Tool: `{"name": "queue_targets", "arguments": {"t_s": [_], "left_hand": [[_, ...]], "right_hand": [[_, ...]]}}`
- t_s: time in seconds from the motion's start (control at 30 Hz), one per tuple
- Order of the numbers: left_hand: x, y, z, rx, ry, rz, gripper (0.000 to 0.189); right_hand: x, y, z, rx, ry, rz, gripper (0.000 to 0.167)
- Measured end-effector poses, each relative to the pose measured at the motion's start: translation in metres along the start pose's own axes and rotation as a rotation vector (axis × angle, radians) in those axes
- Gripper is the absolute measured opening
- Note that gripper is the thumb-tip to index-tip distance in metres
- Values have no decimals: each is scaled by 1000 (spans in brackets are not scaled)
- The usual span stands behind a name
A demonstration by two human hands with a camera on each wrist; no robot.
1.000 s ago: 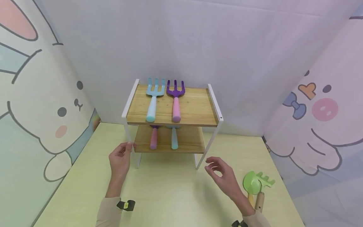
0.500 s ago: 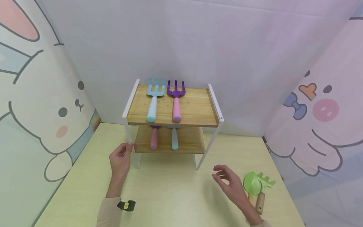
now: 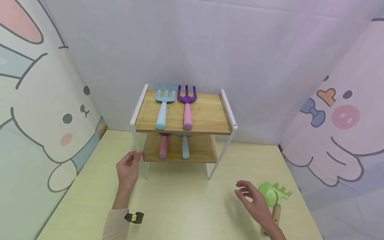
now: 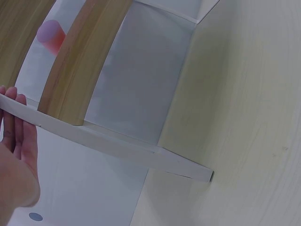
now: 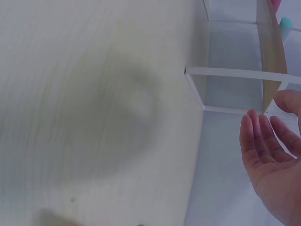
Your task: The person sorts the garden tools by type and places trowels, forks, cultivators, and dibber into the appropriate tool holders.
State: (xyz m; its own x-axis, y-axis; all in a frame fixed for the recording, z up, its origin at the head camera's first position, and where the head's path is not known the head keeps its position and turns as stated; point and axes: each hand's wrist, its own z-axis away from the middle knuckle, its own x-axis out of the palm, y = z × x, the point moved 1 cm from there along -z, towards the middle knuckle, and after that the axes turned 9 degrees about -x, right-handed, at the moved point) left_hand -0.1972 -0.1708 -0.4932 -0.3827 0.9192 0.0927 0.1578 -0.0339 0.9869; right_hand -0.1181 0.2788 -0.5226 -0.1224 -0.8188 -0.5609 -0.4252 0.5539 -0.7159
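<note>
My left hand (image 3: 128, 169) holds the white left front leg of a two-tier shelf rack (image 3: 207, 115); in the left wrist view its fingers (image 4: 19, 129) lie around that leg. On the top board are a light-blue hand fork (image 3: 162, 113) and a purple hand fork with a pink handle (image 3: 187, 115). The lower board bears a pink-handled fork (image 3: 163, 146) and a light-blue-handled one (image 3: 185, 146), their heads mostly hidden by the board above. My right hand (image 3: 255, 201), fingers loosely bent and holding nothing, hovers over the table right of the rack.
Beside my right hand lie a green trowel (image 3: 269, 193), its handle mostly covered by the hand, and a green rake (image 3: 280, 191) with a wooden handle. The pale table (image 3: 180, 206) meets a light curtain (image 3: 255, 66) behind the rack. Cartoon-printed cloths flank both sides.
My right hand has moved right and toward me, away from the rack's right leg, and now overlaps the green trowel. The left hand stays on the rack's leg.
</note>
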Motion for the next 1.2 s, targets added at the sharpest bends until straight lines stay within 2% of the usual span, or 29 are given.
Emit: {"name": "queue_targets", "arguments": {"t_s": [0.27,0.5,0.77,0.87,1.03,1.2], "left_hand": [[-2,1,-1,9,6,-10,26],[-1,3,0,3,9,-18,21],[5,28,10,9,-11,-13,22],[6,29,11,8,-13,-9,22],[6,29,11,2,-5,-5,21],[6,29,11,3,5,-8,21]], "right_hand": [[-10,9,15,11,32,36,28],[-24,18,30,130,17,136,28],[-38,30,47,165,26,226,28],[-42,34,53,191,32,260,28],[-48,39,62,271,29,282,31],[-57,43,70,392,-18,288,35]]}}
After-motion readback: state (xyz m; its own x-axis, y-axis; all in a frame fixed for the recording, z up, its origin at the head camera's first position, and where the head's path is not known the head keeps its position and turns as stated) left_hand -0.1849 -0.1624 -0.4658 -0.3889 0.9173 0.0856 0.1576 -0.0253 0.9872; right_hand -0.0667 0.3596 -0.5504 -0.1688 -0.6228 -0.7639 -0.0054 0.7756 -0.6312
